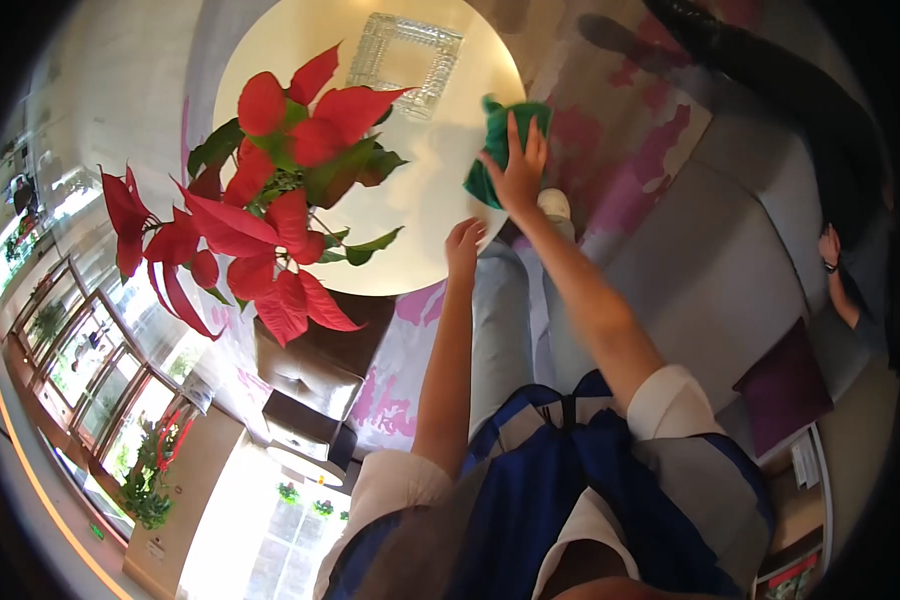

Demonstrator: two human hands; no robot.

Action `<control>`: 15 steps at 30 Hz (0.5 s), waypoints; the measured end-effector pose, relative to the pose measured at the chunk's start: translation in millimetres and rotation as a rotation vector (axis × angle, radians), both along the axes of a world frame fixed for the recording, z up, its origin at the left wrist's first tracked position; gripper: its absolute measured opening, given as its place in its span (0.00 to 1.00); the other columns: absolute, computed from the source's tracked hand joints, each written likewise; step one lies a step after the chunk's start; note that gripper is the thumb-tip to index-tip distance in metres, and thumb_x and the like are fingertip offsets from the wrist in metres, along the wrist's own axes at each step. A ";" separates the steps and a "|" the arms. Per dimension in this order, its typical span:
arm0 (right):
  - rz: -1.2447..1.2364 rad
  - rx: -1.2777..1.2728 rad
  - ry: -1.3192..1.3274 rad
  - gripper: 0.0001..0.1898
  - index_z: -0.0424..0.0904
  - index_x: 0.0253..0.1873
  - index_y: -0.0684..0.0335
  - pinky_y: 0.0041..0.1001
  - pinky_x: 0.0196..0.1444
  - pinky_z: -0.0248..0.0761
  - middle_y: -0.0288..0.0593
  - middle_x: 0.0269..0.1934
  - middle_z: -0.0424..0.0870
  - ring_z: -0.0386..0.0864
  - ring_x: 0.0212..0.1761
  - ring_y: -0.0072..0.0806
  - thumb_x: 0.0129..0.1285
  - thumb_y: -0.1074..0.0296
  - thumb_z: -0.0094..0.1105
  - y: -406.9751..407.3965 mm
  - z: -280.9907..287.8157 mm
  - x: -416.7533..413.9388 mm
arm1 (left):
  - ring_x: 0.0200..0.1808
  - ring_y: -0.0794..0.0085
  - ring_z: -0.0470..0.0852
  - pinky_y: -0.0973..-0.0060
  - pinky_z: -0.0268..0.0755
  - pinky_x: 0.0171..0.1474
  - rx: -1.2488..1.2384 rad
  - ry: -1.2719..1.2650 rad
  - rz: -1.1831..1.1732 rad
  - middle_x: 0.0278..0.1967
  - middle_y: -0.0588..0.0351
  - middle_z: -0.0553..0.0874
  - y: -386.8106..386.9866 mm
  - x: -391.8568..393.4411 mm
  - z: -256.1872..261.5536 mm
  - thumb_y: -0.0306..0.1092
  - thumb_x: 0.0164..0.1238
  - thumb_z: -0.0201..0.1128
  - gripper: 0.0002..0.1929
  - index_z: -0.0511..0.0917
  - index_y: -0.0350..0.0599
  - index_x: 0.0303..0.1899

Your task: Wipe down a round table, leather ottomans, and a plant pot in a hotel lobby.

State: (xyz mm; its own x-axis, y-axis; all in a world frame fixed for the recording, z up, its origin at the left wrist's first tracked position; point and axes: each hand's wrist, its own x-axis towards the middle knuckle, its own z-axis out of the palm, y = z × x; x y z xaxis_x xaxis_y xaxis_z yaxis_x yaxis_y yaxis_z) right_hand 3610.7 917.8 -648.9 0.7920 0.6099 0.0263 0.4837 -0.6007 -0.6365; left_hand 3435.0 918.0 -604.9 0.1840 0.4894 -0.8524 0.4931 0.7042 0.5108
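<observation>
My right hand (523, 166) lies over a green cloth (487, 176) with its fingers spread, at the right edge of a round cream table (427, 259). Part of the cloth is bunched beyond my fingertips. Lower down, my left hand (465, 241) is at the near rim of the same tabletop, fingers loosely bent, with nothing seen in it. A poinsettia (285, 217) with large red bracts and green leaves rises to the left of my hands and covers part of the table. Towards the far side sits a square cut-glass ashtray (364, 56).
A grey sofa (675, 262) with a purple cushion (784, 390) is on the right. Another person's hand (829, 246) shows there, beside dark clothing. A brown tufted leather seat (307, 371) stands below the table. The carpet (390, 401) has pink patches.
</observation>
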 end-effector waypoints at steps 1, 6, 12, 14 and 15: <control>0.012 -0.064 -0.044 0.44 0.62 0.77 0.52 0.55 0.67 0.65 0.61 0.74 0.61 0.62 0.70 0.63 0.58 0.44 0.70 23.2 5.3 9.9 | 0.65 0.51 0.76 0.54 0.68 0.66 0.241 0.244 -0.279 0.62 0.40 0.79 6.0 -36.5 -7.4 0.45 0.71 0.62 0.30 0.69 0.30 0.66; 0.047 0.028 0.028 0.43 0.67 0.73 0.59 0.50 0.62 0.70 0.56 0.62 0.76 0.69 0.64 0.57 0.57 0.44 0.70 116.7 -22.2 151.0 | 0.77 0.26 0.31 0.27 0.44 0.70 0.511 0.767 -0.659 0.74 0.18 0.35 11.8 -51.8 -27.5 0.67 0.63 0.63 0.61 0.33 0.33 0.77; 0.176 0.112 -0.009 0.57 0.55 0.74 0.72 0.50 0.72 0.59 0.67 0.67 0.62 0.63 0.69 0.62 0.44 0.50 0.80 67.4 -16.5 81.8 | 0.74 0.21 0.17 0.21 0.33 0.68 0.247 0.804 -0.773 0.73 0.15 0.26 22.8 -84.3 -41.8 0.85 0.54 0.52 0.71 0.28 0.30 0.76; 0.196 0.067 0.188 0.60 0.51 0.75 0.71 0.51 0.73 0.57 0.65 0.70 0.58 0.58 0.72 0.65 0.44 0.48 0.82 30.6 -14.7 60.1 | 0.74 0.21 0.17 0.25 0.35 0.71 0.295 0.897 -0.841 0.74 0.15 0.30 23.4 -91.9 -48.9 0.86 0.53 0.51 0.70 0.36 0.29 0.77; 0.152 0.056 0.218 0.59 0.51 0.76 0.70 0.51 0.73 0.58 0.64 0.70 0.58 0.59 0.71 0.65 0.46 0.49 0.82 14.5 -18.8 60.3 | 0.74 0.21 0.17 0.25 0.35 0.71 0.298 0.860 -0.851 0.74 0.15 0.30 25.0 -78.1 -43.0 0.86 0.53 0.51 0.70 0.36 0.29 0.77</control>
State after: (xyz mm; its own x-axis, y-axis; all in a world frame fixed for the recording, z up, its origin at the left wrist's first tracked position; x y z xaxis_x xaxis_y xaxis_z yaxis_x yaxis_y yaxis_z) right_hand 3671.0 932.3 -667.7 0.6825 0.7244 -0.0976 0.4132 -0.4925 -0.7660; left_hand 3356.9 943.0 -647.8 -0.0251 0.6830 -0.7300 0.9889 -0.0902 -0.1184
